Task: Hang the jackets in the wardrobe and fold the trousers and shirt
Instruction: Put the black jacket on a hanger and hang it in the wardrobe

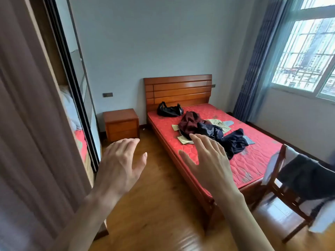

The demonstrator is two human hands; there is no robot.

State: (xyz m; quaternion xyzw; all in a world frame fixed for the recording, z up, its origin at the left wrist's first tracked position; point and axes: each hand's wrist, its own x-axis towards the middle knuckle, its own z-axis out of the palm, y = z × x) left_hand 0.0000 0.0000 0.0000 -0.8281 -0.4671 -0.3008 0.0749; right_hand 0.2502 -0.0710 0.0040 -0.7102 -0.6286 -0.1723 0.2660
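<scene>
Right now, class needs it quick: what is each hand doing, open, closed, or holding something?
Left hand: open, fingers spread, holding nothing.
Right hand: open, fingers straight, holding nothing.

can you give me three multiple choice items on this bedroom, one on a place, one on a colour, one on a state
1. Where is the black bag?
A. on the nightstand
B. on the bed by the headboard
C. on the chair

2. What colour is the mattress?
A. red
B. white
C. green

3. How are the hands?
A. both grip a jacket
B. one holds a hanger
C. both open, holding nothing

Answers:
1. B, the bag lies on the mattress just below the headboard.
2. A, the quilted surface under the clothes pile is red.
3. C, the left hand and right hand show spread fingers with nothing in them.
</scene>
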